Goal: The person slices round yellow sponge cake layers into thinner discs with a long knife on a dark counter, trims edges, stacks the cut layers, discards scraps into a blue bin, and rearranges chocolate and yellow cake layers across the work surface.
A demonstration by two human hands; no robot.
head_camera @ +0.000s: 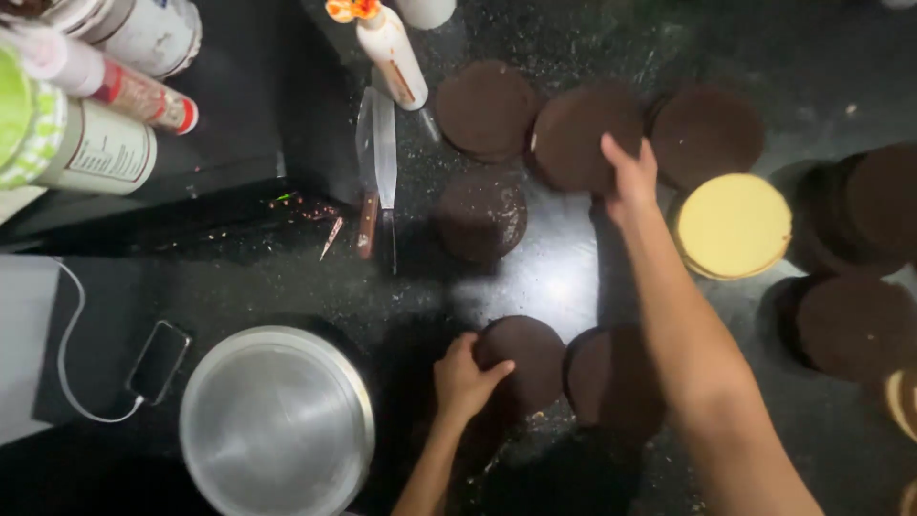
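Observation:
Round dark chocolate cake layers lie spread over a black counter. My left hand rests its fingers on the edge of a near chocolate layer. Beside that one lies another dark layer, partly hidden by my right forearm. My right hand reaches far across and grips the edge of a chocolate layer in the back row. Two more layers flank it, and one lies in the middle. A pale yellow cake layer sits to the right of my right hand.
A round metal pan stands at the front left. Long knives and a squeeze bottle lie at the back. Cans and containers crowd the far left. A phone with a white cable lies left. More dark layers sit right.

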